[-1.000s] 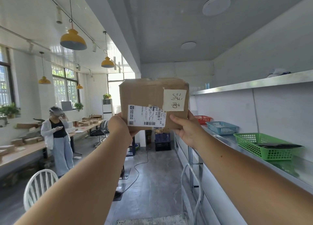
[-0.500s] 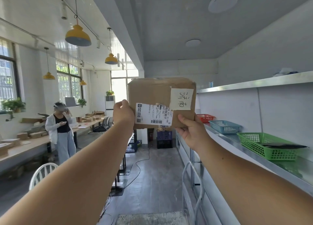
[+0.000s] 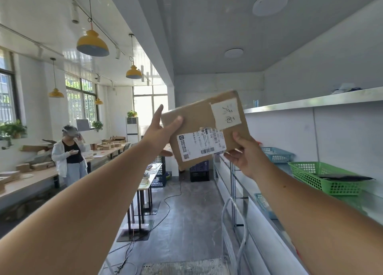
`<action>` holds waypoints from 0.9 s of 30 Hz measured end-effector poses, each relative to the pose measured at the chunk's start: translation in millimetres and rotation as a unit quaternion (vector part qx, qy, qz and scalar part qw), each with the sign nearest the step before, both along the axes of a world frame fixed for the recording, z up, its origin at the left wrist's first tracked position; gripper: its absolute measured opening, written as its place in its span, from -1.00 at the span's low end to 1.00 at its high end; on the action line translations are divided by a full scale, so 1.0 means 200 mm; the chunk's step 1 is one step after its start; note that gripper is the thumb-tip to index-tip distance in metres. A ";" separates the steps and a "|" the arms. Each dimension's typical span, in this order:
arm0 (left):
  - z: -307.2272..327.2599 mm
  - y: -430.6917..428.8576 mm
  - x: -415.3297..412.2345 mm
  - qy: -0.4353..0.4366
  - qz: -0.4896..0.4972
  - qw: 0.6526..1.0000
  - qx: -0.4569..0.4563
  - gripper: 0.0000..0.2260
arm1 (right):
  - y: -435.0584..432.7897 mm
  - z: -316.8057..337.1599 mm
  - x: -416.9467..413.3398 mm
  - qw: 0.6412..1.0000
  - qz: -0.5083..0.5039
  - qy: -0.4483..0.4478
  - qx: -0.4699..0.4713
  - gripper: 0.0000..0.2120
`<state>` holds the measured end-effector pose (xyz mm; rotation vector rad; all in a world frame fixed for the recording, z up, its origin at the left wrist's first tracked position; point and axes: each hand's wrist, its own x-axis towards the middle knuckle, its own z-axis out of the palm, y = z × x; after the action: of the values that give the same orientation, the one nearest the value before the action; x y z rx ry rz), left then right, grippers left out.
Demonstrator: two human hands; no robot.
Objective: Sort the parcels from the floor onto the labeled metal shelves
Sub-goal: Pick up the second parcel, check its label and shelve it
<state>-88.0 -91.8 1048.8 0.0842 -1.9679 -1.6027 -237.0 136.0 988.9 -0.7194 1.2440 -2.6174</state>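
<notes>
Parcel: a brown cardboard box held up in the air at arm's length, tilted so its right side rides higher, well above the floor and left of the shelves.
Labels on it: a printed shipping label low on the facing side, and a white handwritten note near the top right corner; the writing is too blurred to read.
Left hand: loosely spread, thumb pressed on the box's upper left edge, one finger pointing up past the corner; how much the hidden fingers grip behind, I cannot tell.
Right hand: closed on the box's lower right corner, thumb on the front face.
Metal shelves: along the right wall, near the box but not touching it.
Baskets: a green basket and a blue basket sit on the middle shelf.
Other person: stands at the long table on the far left.
</notes>
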 end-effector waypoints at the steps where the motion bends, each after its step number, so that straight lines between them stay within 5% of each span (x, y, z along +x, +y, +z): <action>1: -0.02 0.02 -0.01 -0.003 -0.005 1.000 0.024 -0.19 | 0.00 0.02 0.00 1.000 -0.020 0.005 0.003 -0.62; 7: -0.18 0.15 -0.10 0.049 -0.043 0.978 0.200 -0.42 | -0.05 0.20 0.04 0.997 -0.063 0.013 0.047 -0.63; 13: -0.22 0.25 -0.13 0.080 -0.063 0.918 0.383 -0.43 | -0.13 0.30 0.15 0.997 -0.020 0.041 0.068 -0.28; 16: -0.23 0.29 -0.11 0.094 -0.068 0.884 0.453 -0.54 | -0.11 0.31 0.14 0.994 -0.038 0.013 0.102 0.10; 19: -0.24 0.32 -0.09 0.103 -0.074 0.865 0.485 -0.62 | -0.11 0.29 0.14 0.990 -0.021 0.014 0.139 0.08; 27: -0.21 0.25 -0.04 0.073 -0.081 0.884 0.454 -0.69 | -0.14 0.24 0.18 0.993 0.031 0.007 0.118 -0.24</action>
<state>-96.1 -41.2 1005.9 0.1601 -0.9833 -2.4337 -201.5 108.2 1037.4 -0.7224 1.4774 -2.3669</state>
